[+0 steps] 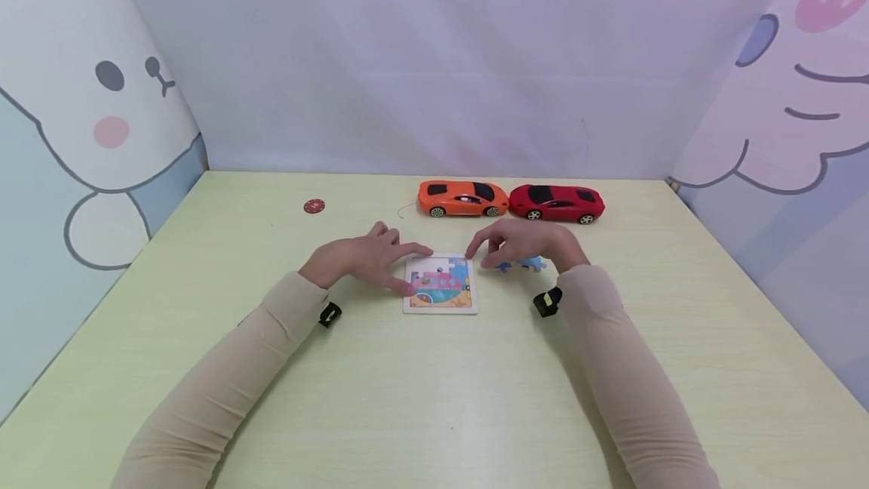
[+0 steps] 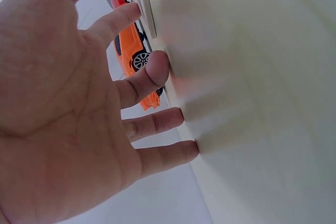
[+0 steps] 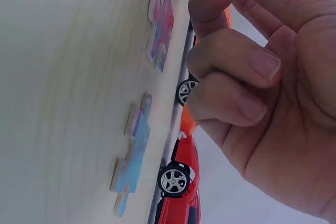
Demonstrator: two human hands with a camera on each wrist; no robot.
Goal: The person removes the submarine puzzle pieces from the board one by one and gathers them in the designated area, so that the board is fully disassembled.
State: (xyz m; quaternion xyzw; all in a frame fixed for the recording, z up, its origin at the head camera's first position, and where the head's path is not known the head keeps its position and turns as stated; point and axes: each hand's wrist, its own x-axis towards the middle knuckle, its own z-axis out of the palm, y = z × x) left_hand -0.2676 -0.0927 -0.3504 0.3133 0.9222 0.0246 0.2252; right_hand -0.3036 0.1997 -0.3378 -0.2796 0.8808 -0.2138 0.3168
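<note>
Leaving a red chip (image 1: 314, 206) well apart, at ten o'clock from the puzzle board (image 1: 441, 312). Bracing that puzzle board with the left hand (image 1: 370, 259) between nine and ten, spreading the fingers, setting thumb to left edge and index to top edge, gripping nothing. Showing a white gap at the board's eleven o'clock. Parking an orange car (image 1: 463, 198) between twelve and one. Holding the right hand (image 1: 519, 241) at two, extending the index to the upper-right corner, curling the others loosely, pinching nothing visible. Keeping a pink-and-blue piece (image 3: 165, 24) and a blue piece (image 3: 139, 153) near it, towards three. Parking a red car (image 1: 557, 204) at two, farther off. Probably steadying the part-filled board; next, likely calling for lifting one piece, turning it and pressing it into the gap.
</note>
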